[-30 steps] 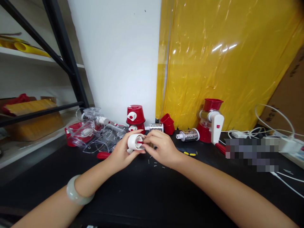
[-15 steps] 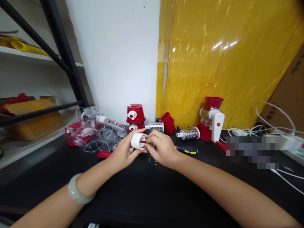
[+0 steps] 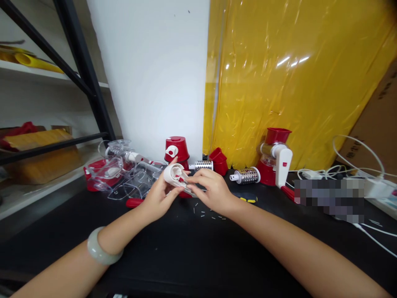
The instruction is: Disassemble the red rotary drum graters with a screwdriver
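Note:
A white plastic part (image 3: 174, 174) with a round, open end and a narrower arm is held above the black table. My left hand (image 3: 159, 194) wraps its round end, fingers behind and thumb below. The fingers of my right hand (image 3: 209, 188) pinch the narrower arm on the right. Something small and red shows inside the part. Several small metal pieces (image 3: 203, 214) lie on the table below my right hand. Behind my hands stands a red base (image 3: 177, 150) with a white knob. A grater drum (image 3: 203, 166) lies just beyond my right hand.
Clear plastic parts (image 3: 136, 178) are heaped at the left. Another drum (image 3: 249, 176), a screwdriver (image 3: 248, 198) and an assembled red-and-white grater (image 3: 276, 159) are on the right, near white cables (image 3: 322, 170). A red cup (image 3: 218, 160) lies at the back of the black table (image 3: 192, 260).
The white part has turned and moved slightly left, so its arm now shows between my hands. My right fingers have gone from the round opening to that arm.

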